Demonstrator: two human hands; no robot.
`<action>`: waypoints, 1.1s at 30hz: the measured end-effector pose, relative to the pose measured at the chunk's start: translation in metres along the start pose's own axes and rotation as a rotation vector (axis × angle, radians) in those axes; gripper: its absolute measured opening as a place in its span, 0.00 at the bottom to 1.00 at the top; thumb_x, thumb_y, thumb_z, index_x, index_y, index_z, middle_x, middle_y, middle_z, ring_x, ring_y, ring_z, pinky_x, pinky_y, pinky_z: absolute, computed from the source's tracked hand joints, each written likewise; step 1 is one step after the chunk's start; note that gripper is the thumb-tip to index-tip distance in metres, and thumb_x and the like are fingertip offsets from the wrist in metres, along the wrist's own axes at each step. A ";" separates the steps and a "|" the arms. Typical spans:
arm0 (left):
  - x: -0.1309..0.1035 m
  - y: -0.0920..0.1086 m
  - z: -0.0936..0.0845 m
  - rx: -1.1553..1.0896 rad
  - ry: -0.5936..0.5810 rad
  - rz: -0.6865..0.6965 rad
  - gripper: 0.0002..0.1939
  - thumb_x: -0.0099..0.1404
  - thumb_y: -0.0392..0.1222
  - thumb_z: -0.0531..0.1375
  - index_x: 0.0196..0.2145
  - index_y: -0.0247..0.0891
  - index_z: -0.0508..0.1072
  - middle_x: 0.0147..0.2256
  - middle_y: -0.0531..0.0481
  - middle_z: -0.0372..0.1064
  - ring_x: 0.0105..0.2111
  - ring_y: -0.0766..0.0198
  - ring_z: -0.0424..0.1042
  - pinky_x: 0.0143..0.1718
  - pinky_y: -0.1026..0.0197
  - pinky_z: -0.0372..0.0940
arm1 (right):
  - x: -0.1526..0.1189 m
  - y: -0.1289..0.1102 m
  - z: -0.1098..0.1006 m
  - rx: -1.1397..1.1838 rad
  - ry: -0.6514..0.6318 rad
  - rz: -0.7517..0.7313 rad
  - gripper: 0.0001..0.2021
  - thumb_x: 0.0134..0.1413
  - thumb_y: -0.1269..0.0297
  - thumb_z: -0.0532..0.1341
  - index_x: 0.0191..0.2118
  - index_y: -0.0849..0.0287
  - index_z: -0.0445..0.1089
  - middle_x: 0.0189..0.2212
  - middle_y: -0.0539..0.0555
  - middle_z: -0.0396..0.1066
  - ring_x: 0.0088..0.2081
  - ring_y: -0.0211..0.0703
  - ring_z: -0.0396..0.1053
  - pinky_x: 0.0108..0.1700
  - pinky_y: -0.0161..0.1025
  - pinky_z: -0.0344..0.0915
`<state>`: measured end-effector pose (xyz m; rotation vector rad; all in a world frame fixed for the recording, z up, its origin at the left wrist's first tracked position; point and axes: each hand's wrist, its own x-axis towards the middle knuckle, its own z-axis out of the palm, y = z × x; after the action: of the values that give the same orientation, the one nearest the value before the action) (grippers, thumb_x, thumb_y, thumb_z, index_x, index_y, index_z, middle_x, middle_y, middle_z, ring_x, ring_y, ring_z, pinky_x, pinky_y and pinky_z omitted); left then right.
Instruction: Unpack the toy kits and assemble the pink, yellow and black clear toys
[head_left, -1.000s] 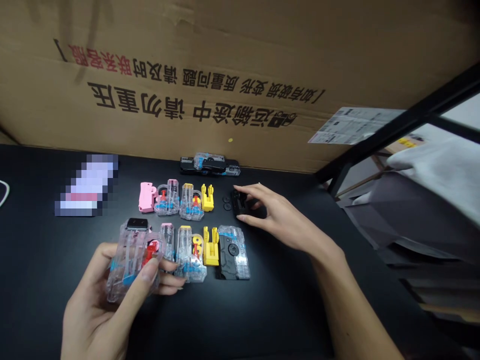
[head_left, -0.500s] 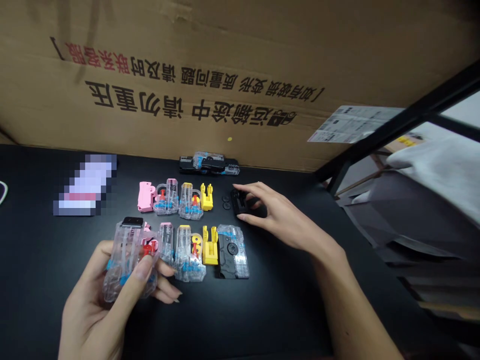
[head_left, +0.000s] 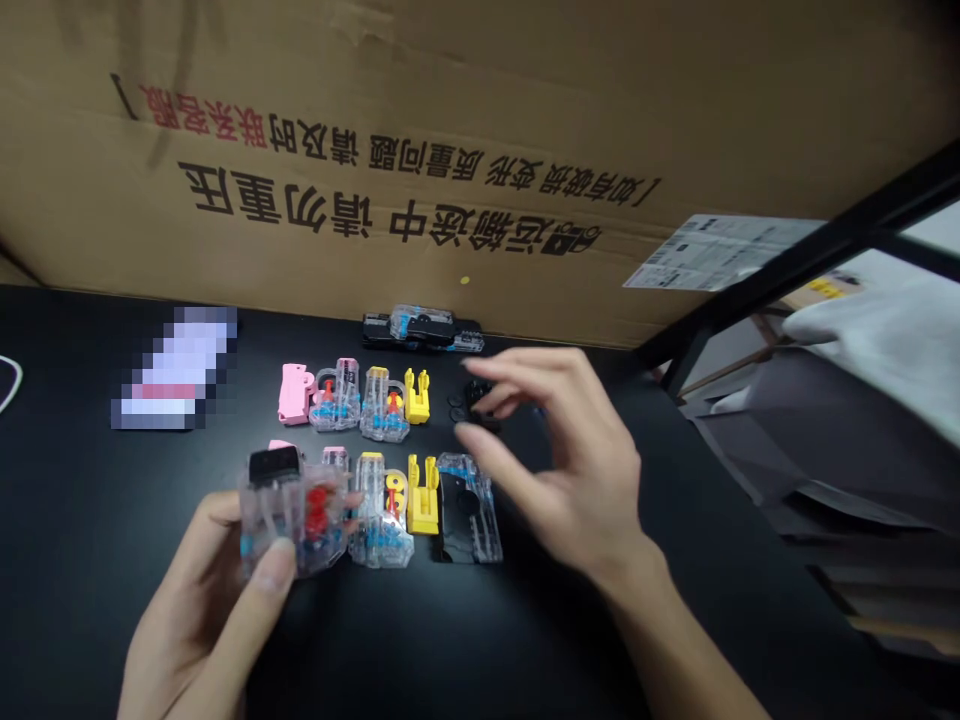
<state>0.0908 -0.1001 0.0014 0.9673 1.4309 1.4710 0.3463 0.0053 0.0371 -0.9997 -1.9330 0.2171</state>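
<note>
My left hand (head_left: 206, 590) grips a clear plastic toy part (head_left: 271, 505) with a black top and red and blue bits inside; motion blurs it. My right hand (head_left: 581, 480) is in the air, thumb and fingers apart, with nothing between them. Just beyond its fingertips lies a black bracket-like piece (head_left: 480, 397), partly hidden, beside small black discs (head_left: 455, 408). Similar clear parts, one with a yellow top (head_left: 381, 525) and one with a pink top (head_left: 336, 400), lie on the table. Yellow forked pieces (head_left: 424, 500) and a pink piece (head_left: 295, 392) lie among them.
A clear-and-black flat panel (head_left: 469, 525) lies below my right fingers. Further back, a black-and-clear assembly (head_left: 422, 328) rests near the large cardboard box (head_left: 420, 90). A pixelated flat object (head_left: 176, 370) is at left. A black metal frame (head_left: 757, 270) borders the right side.
My right hand has let go of the black piece, leaving it on the table, and has drawn back with fingers spread. My left hand has shifted slightly right, turning the clear part.
</note>
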 end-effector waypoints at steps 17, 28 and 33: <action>0.004 0.001 -0.001 0.118 -0.126 0.277 0.13 0.64 0.37 0.78 0.44 0.56 0.91 0.40 0.57 0.89 0.35 0.59 0.88 0.41 0.63 0.85 | -0.026 -0.034 0.041 -0.016 -0.133 -0.421 0.17 0.77 0.54 0.68 0.59 0.61 0.76 0.38 0.54 0.82 0.32 0.42 0.79 0.35 0.42 0.79; -0.010 0.005 0.008 0.084 -0.045 0.069 0.15 0.72 0.46 0.72 0.55 0.48 0.86 0.46 0.49 0.89 0.47 0.54 0.89 0.54 0.59 0.83 | 0.000 0.021 -0.004 -0.257 -0.085 -0.069 0.25 0.62 0.50 0.79 0.59 0.54 0.80 0.44 0.56 0.68 0.43 0.53 0.71 0.43 0.53 0.76; -0.009 0.006 0.009 0.084 -0.037 0.067 0.14 0.73 0.47 0.72 0.55 0.47 0.85 0.43 0.50 0.88 0.42 0.55 0.89 0.50 0.58 0.84 | -0.001 0.045 -0.006 -0.199 -0.250 0.148 0.24 0.61 0.47 0.79 0.58 0.51 0.81 0.44 0.55 0.65 0.44 0.55 0.70 0.46 0.55 0.75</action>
<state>0.1019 -0.1052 0.0083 1.0980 1.4565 1.4431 0.3762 0.0327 0.0173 -1.3007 -2.1385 0.2469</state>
